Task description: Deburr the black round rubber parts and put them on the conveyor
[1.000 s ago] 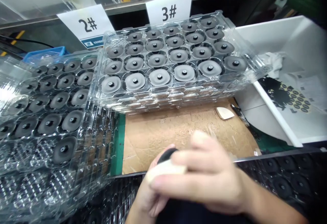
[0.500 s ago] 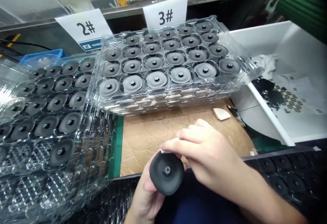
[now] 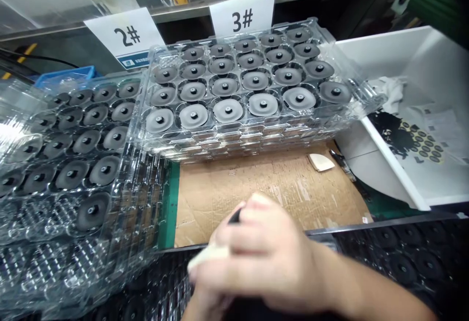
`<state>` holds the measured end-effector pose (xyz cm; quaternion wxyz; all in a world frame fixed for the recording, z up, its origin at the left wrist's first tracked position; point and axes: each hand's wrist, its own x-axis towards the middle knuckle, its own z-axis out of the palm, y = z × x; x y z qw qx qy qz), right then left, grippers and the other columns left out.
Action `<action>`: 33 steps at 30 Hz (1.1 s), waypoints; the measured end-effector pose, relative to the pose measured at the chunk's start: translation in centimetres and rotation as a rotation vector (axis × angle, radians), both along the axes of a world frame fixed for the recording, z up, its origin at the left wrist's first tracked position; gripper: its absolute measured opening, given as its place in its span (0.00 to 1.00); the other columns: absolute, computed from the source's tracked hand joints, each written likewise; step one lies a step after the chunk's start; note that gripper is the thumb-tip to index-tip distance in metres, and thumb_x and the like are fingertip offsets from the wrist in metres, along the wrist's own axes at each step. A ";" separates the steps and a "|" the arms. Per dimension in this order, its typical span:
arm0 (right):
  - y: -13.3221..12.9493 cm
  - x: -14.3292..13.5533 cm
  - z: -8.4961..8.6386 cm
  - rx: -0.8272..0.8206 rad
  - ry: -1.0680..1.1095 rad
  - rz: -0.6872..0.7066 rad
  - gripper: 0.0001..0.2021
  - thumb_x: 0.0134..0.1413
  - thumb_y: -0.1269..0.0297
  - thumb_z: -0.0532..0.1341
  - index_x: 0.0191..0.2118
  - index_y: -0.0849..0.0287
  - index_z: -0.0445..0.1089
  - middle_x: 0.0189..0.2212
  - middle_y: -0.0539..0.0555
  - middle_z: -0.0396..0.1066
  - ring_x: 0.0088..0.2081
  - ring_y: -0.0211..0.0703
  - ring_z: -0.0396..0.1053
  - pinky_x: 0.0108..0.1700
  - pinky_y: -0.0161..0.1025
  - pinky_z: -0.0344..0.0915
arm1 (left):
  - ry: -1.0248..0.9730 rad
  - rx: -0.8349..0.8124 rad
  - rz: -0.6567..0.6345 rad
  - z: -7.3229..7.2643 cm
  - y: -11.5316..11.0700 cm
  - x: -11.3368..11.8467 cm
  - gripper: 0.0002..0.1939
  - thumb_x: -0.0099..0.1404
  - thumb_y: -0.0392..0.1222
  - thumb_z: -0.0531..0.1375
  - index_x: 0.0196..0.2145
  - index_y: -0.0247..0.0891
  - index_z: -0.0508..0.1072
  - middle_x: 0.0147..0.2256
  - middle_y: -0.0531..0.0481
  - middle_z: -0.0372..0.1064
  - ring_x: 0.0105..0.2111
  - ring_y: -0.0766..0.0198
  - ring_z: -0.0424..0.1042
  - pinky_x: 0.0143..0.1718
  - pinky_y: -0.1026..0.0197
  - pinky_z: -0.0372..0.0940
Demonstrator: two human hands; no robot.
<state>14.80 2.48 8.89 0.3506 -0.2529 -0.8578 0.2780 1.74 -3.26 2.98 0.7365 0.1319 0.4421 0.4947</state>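
Observation:
My right hand (image 3: 264, 252), blurred by motion, is closed on a small off-white pad (image 3: 207, 257) that pokes out past its fingers. Behind and below it is my left hand (image 3: 208, 301), mostly covered, holding a black rounded disc with a raised centre stud. Only a dark sliver of the black disc (image 3: 235, 217) shows between the hands. Both hands are over the near edge of a cardboard sheet (image 3: 234, 184). Discs of the same kind fill clear plastic trays (image 3: 234, 130) stacked beyond the cardboard and more stacked trays (image 3: 120, 199) on the left.
A white bin (image 3: 397, 164) at the right holds black scraps and a sheet of oval stickers. On the cardboard lie an off-white wedge (image 3: 321, 162) and a dark cutter-like tool (image 3: 342, 164). Paper signs (image 3: 126, 37) stand at the back. Dark trays (image 3: 406, 257) sit at lower right.
My right hand has swung left and down across the disc with the pad, now covering most of the disc and my left hand. The view has shifted slightly.

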 end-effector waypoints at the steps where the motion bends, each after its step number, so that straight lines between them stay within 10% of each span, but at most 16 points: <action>1: 0.5 0.3 -0.9 -0.103 0.033 -0.036 0.12 0.60 0.68 0.51 0.42 0.55 0.71 0.32 0.49 0.73 0.32 0.36 0.66 0.37 0.38 0.58 | 0.023 0.037 -0.012 -0.1 0.0 -0.1 0.18 0.58 0.53 0.55 0.34 0.36 0.76 0.24 0.53 0.71 0.40 0.57 0.70 0.40 0.58 0.68; 6: 0.7 2.4 -7.9 -0.577 -0.010 -0.440 0.11 0.59 0.66 0.54 0.43 0.56 0.71 0.38 0.52 0.73 0.39 0.40 0.70 0.41 0.38 0.65 | -0.106 -0.002 0.114 -0.2 0.7 -0.8 0.25 0.51 0.50 0.63 0.47 0.45 0.70 0.43 0.47 0.73 0.46 0.55 0.70 0.49 0.55 0.62; 11: -2.5 2.6 -11.8 -0.640 -0.082 -0.453 0.08 0.54 0.69 0.57 0.37 0.56 0.74 0.30 0.52 0.74 0.34 0.43 0.71 0.38 0.42 0.67 | -0.148 -0.035 0.172 -0.1 1.2 -1.5 0.28 0.50 0.46 0.65 0.50 0.47 0.67 0.46 0.46 0.71 0.48 0.52 0.68 0.49 0.54 0.63; 17: -0.4 1.6 -4.4 -0.570 0.109 -0.568 0.11 0.58 0.66 0.54 0.45 0.55 0.68 0.39 0.52 0.71 0.37 0.38 0.69 0.37 0.35 0.66 | -0.133 -0.015 0.116 0.3 1.2 -0.7 0.30 0.48 0.45 0.66 0.50 0.45 0.68 0.48 0.46 0.69 0.50 0.54 0.66 0.49 0.59 0.63; 21: 0.3 0.2 0.1 -0.435 0.063 -0.211 0.10 0.57 0.71 0.54 0.43 0.58 0.70 0.35 0.52 0.71 0.36 0.37 0.68 0.39 0.33 0.64 | -0.137 -0.102 0.078 0.0 1.0 -0.5 0.27 0.53 0.44 0.64 0.52 0.46 0.67 0.48 0.47 0.70 0.51 0.55 0.65 0.50 0.58 0.62; 33: -1.5 0.7 0.1 -0.547 -0.052 -0.094 0.10 0.58 0.73 0.54 0.40 0.57 0.71 0.32 0.49 0.70 0.32 0.33 0.67 0.35 0.29 0.62 | -0.110 -0.063 0.035 0.4 0.9 -1.2 0.31 0.42 0.45 0.70 0.46 0.45 0.71 0.47 0.47 0.71 0.48 0.55 0.67 0.51 0.59 0.60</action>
